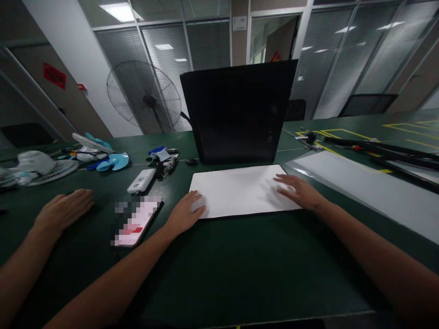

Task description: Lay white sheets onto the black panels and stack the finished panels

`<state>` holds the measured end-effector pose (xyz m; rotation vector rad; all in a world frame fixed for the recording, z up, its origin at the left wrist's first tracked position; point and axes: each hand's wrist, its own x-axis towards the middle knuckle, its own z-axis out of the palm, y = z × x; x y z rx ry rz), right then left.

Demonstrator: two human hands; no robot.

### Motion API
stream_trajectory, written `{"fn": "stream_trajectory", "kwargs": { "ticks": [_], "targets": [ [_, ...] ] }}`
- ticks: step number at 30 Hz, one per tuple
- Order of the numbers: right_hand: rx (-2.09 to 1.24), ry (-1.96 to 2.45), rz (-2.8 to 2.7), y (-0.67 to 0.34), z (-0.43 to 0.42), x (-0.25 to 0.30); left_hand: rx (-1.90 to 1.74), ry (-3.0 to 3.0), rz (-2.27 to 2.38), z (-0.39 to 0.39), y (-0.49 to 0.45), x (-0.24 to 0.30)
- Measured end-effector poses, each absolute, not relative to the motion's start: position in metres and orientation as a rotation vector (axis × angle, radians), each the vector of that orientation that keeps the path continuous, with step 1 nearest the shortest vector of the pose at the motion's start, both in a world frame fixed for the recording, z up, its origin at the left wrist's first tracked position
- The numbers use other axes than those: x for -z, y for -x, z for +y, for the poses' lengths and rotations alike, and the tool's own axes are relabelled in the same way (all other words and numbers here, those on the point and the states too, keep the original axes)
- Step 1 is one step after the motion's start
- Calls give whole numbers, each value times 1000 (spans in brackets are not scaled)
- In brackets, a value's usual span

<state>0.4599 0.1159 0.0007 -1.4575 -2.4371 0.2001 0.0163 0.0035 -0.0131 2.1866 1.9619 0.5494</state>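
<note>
A flat white rectangular board (pixel 240 189) with a thin dark rim lies on the green table in front of me. My left hand (pixel 184 212) is at its left edge, thumb and fingers apart on the corner area. Across from it, my right hand (pixel 300 191) has its fingers spread over the board's right end, palm down; whether every fingertip touches is unclear. Neither hand is closed around anything. Right behind the board stands a large black panel or box (pixel 240 114), tilted slightly, with a plain dark face.
Another person's hand (pixel 66 208) rests on the table at left, near a phone (pixel 137 224) and a white power bank (pixel 141 181). Keys (pixel 168 164), fan parts (pixel 113 162), a clear sheet (pixel 363 183) and black rods (pixel 384 148) lie around. A standing fan (pixel 144 93) is behind.
</note>
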Motion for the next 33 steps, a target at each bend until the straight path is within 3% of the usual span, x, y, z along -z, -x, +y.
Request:
{"fn": "stream_trajectory", "kwargs": {
  "ticks": [5, 15, 21, 26, 33],
  "targets": [
    [-28, 1945, -2104, -472, 125, 7, -548, -2171, 1922, 1, -18, 11],
    [107, 1938, -2131, -478, 127, 11, -517, -2232, 1908, 6, -12, 18],
    [215, 1960, -2021, -541, 158, 13, -485, -2260, 1907, 5, -14, 19],
    [97, 2240, -1809, -596, 169, 25, -436, -2310, 1899, 4, -15, 19],
    [84, 2292, -1814, -584, 165, 20, -439, -2297, 1892, 2, -14, 16]
  ]
}}
